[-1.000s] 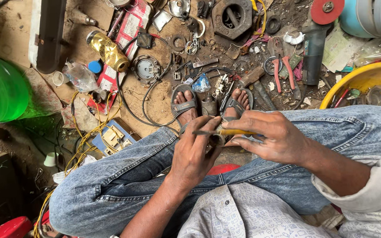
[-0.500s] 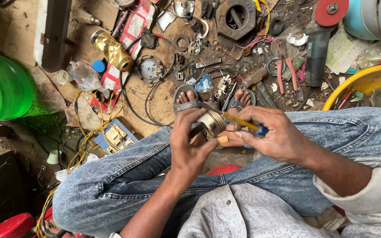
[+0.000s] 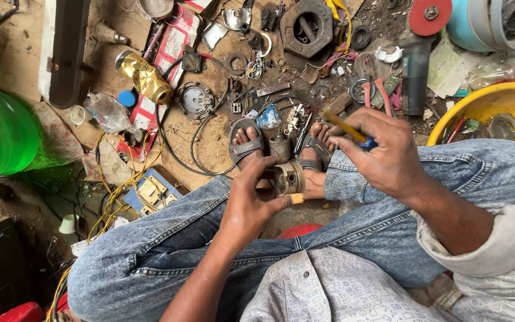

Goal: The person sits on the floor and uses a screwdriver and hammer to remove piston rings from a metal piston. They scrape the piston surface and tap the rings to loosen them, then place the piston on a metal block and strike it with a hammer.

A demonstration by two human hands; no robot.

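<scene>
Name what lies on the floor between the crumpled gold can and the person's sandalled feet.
In the head view, between the gold can and the sandalled feet lie a round metal cover plate and a looping black cable on bare dirt.

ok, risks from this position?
The left hand grips the round metal part by its fingertips over bare sandalled feet; a slip could drop it on toes. The right hand holds a yellow-handled tool close by; it could jab the fingers.

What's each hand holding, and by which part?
Left hand grips a small metal cylinder around its side; right hand holds a yellow-handled tool by its handle.
</scene>
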